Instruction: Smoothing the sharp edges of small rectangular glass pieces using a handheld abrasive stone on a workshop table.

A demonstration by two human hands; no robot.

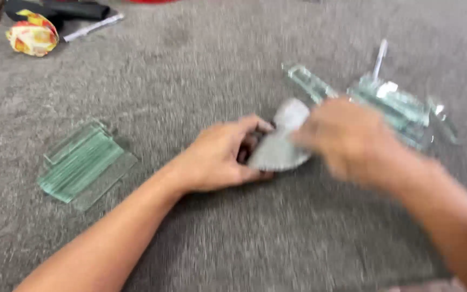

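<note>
Grey carpet-like cloth (201, 65) is covering the whole work surface, and both forearms are reaching in over it from the near edge. At the middle, the left hand (220, 157) is curling its fingers and thumb around one end of a small pale grey piece (279, 146), possibly a folded abrasive sheet or pad; something darker is sitting under the fingers, too blurred to identify. The right hand (347, 138) is pressing against the other side of the piece, but motion blur is hiding whether its fingers are closing on it, so I cannot tell.

Left of the hands, well apart, a neat stack of greenish glass strips (82, 165) is lying flat. Beyond the right hand, a looser heap of glass strips (395, 108) is spreading toward the far right. A crumpled yellow-and-red wrapper (32, 33) and a pen (93, 27) are lying at the far left corner. Open cloth is lying between the hands and each pile, and across the near side.
</note>
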